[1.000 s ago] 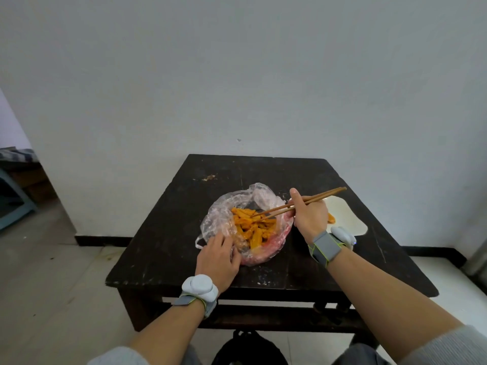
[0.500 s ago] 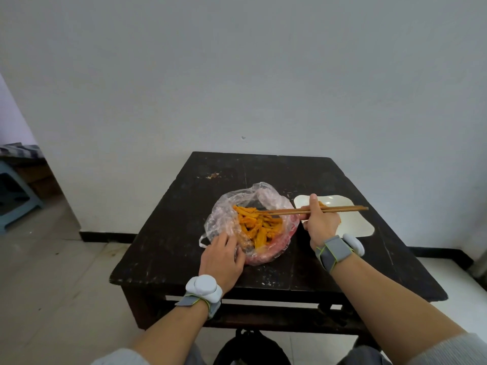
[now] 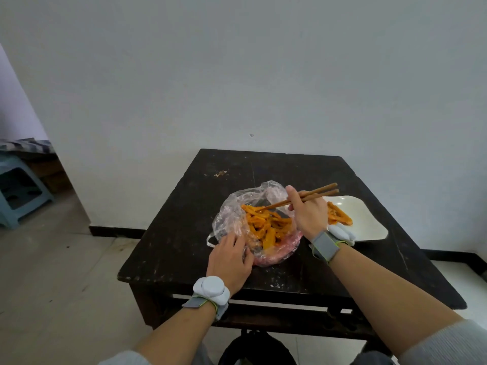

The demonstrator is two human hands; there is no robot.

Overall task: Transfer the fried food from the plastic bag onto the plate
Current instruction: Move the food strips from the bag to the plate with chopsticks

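A clear plastic bag [image 3: 232, 214] lies open on the dark table, holding a heap of orange fried strips [image 3: 266, 225]. My left hand [image 3: 232, 256] rests on the bag's near edge and holds it down. My right hand [image 3: 308, 214] grips a pair of wooden chopsticks [image 3: 316, 193]; their tips reach into the strips at the bag's far side. To the right sits a white plate [image 3: 369, 222] with a few fried strips [image 3: 338, 216] on it, partly hidden behind my right hand.
The black wooden table [image 3: 184, 233] stands against a white wall. A blue plastic stool [image 3: 18, 188] stands on the floor at far left. A dark object sits on the floor under the table's near edge.
The chopsticks swung from level over the plate's side to slanting down into the bag. My right hand shifted slightly left, uncovering strips on the plate. My left hand stayed on the bag.
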